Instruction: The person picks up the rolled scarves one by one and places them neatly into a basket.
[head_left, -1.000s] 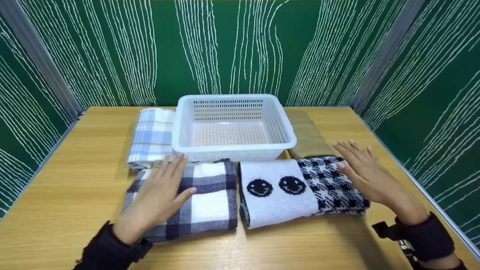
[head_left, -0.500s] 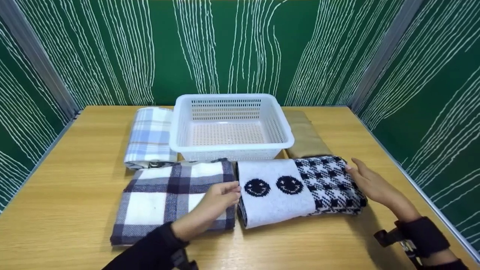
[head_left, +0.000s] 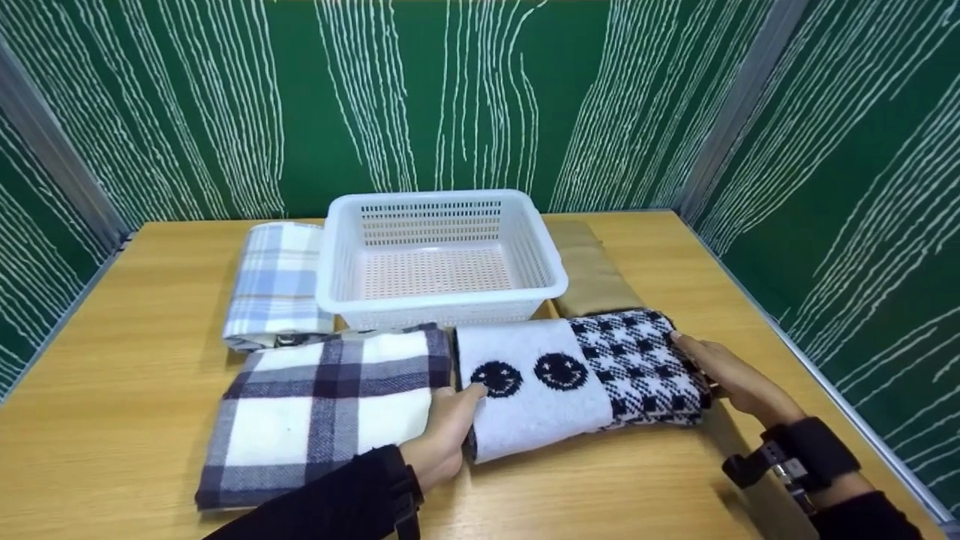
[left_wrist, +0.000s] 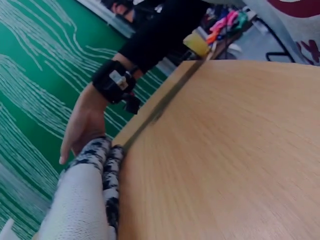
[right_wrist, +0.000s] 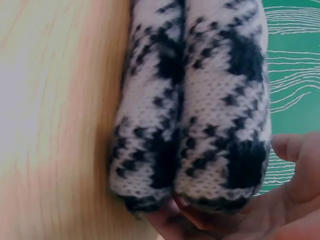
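The left hand (head_left: 442,435) has reached the knit cloth (head_left: 532,412), lower centre-right, which stretches lengthwise hand to hand; the right hand (head_left: 742,381) pinches its end, the left seemingly likewise, fingers hidden.

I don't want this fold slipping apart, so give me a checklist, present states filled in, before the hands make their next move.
1. Smiley cloth neatly folded: ok, its layers lie together.
2. Left hand at its left end: ok, thumb on top.
3. Left fingers under every layer: cannot tell, they are hidden.
4. Right hand at the checked end: ok, fingers reach around that end. Whether they hold both layers: cannot tell.
5. Left hand free of the grey plaid cloth: cannot tell, it overlaps that edge in the head view.
6. Basket upright, opening facing up: ok.
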